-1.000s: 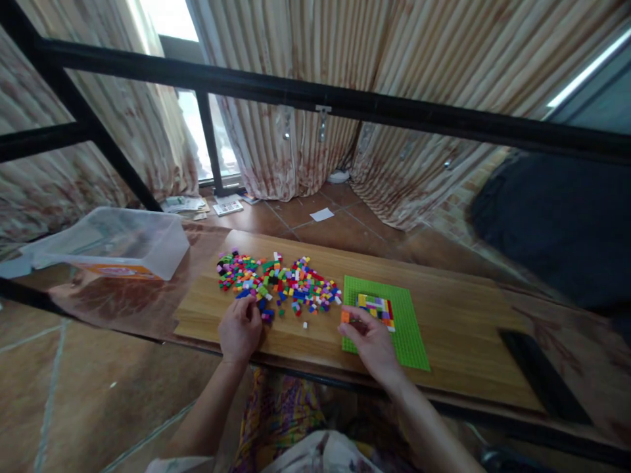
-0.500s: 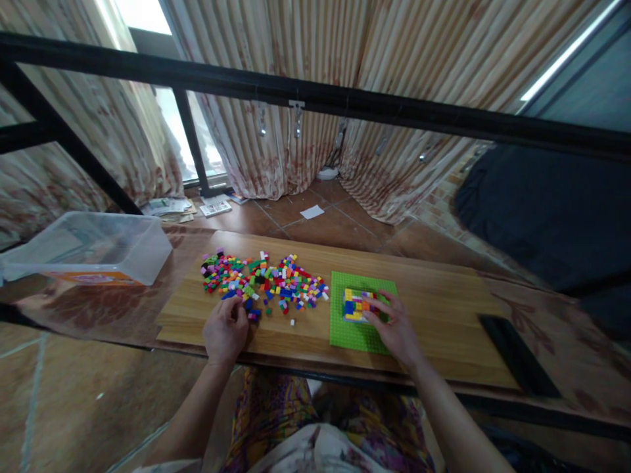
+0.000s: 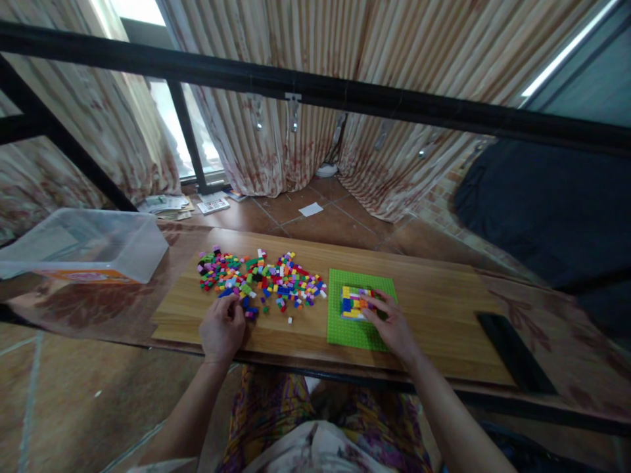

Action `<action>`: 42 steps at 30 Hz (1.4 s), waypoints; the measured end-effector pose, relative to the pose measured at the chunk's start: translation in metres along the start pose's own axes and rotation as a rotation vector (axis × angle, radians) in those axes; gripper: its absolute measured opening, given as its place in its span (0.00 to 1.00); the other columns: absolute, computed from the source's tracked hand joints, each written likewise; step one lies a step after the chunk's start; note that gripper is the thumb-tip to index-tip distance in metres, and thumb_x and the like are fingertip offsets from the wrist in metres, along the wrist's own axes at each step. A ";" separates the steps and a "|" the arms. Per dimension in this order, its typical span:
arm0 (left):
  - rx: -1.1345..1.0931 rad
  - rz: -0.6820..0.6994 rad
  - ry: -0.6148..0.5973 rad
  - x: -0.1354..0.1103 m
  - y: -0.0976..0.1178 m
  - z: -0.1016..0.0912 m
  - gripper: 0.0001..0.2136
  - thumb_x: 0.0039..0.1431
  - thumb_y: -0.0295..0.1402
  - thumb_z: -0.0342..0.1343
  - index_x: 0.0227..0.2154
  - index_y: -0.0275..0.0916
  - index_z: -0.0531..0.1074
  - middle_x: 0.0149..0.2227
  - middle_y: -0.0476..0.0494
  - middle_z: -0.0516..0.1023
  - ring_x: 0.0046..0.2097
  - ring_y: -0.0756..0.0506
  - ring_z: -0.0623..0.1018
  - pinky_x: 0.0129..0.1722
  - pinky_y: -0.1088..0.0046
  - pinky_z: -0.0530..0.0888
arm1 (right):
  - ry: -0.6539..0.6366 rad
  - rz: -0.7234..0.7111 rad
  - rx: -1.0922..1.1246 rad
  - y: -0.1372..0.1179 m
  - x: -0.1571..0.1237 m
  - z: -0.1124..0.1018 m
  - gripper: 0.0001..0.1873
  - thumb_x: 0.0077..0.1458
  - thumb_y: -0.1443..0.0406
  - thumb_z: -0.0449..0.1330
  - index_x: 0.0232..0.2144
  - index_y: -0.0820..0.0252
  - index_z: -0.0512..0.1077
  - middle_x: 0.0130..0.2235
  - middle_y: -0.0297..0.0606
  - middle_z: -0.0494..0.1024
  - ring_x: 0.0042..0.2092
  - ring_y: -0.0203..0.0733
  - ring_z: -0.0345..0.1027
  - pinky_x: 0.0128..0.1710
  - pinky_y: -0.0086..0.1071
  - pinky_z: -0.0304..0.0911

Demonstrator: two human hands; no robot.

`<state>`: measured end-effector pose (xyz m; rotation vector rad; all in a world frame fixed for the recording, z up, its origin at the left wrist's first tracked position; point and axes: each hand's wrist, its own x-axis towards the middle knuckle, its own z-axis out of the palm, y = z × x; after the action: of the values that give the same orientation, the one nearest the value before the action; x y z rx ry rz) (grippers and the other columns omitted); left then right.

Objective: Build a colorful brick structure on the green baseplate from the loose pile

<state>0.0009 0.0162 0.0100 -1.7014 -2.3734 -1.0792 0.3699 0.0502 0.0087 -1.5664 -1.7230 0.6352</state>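
Note:
Toward the right of the table, a green studded baseplate carries a low block of multicoloured building bricks. My right hand reaches over the block's right part, thumb at its near edge and fingers toward the far edge, covering some of it. On the left, my left hand rests at the near edge of a loose pile of small building bricks. Its fingers are curled together, and whatever they hold is hidden. Dark blue and purple bricks lie beside its fingertips.
A clear plastic bin with an orange label stands left of the wooden board. One white brick lies apart from the pile. At the right end is a black flat object. A black metal rail crosses beyond the table.
The view has shifted slightly. Both hands keep nearly the same places, the left by the pile and the right on the brick block.

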 end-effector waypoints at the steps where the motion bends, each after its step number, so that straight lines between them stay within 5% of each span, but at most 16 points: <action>1: -0.001 -0.002 0.003 0.000 0.000 0.000 0.10 0.56 0.33 0.50 0.36 0.40 0.74 0.37 0.43 0.79 0.39 0.43 0.77 0.39 0.70 0.71 | -0.005 -0.001 0.000 0.001 0.001 0.000 0.19 0.53 0.51 0.59 0.45 0.46 0.76 0.58 0.42 0.66 0.58 0.49 0.60 0.56 0.51 0.56; 9: -0.021 -0.009 -0.007 0.001 0.001 -0.001 0.10 0.57 0.33 0.49 0.35 0.39 0.74 0.37 0.42 0.79 0.38 0.43 0.77 0.38 0.70 0.71 | -0.025 0.004 -0.014 -0.006 0.000 -0.004 0.21 0.52 0.51 0.59 0.47 0.47 0.75 0.57 0.44 0.67 0.59 0.50 0.59 0.53 0.50 0.59; 15: -0.009 -0.007 0.002 0.000 0.002 -0.001 0.10 0.57 0.33 0.49 0.36 0.39 0.74 0.37 0.42 0.79 0.39 0.43 0.77 0.39 0.69 0.71 | 0.093 -0.066 -0.124 -0.016 0.004 -0.019 0.18 0.54 0.52 0.58 0.43 0.53 0.76 0.48 0.44 0.73 0.51 0.48 0.66 0.53 0.47 0.60; 25: -0.017 -0.003 -0.005 0.000 0.001 -0.001 0.10 0.57 0.33 0.49 0.35 0.39 0.75 0.35 0.43 0.79 0.38 0.44 0.77 0.37 0.71 0.70 | -0.248 -0.376 -0.353 -0.043 0.022 -0.026 0.12 0.58 0.64 0.55 0.39 0.52 0.78 0.44 0.41 0.78 0.48 0.48 0.68 0.51 0.45 0.63; 35: -0.015 0.016 0.002 -0.001 -0.002 0.002 0.10 0.58 0.33 0.49 0.36 0.39 0.75 0.36 0.43 0.79 0.38 0.44 0.77 0.37 0.71 0.70 | -0.294 -0.327 -0.216 -0.036 0.021 -0.029 0.11 0.58 0.63 0.55 0.37 0.50 0.78 0.44 0.38 0.79 0.48 0.47 0.72 0.49 0.41 0.66; 42: 0.005 0.015 0.014 -0.002 -0.002 0.003 0.09 0.58 0.33 0.49 0.35 0.39 0.75 0.36 0.43 0.79 0.38 0.44 0.77 0.37 0.72 0.69 | -0.180 -0.282 -0.141 -0.024 0.013 -0.021 0.11 0.57 0.60 0.56 0.35 0.49 0.79 0.42 0.35 0.80 0.49 0.47 0.72 0.52 0.44 0.65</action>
<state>0.0005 0.0159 0.0062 -1.7018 -2.3490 -1.0778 0.3712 0.0577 0.0425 -1.3547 -2.1167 0.5343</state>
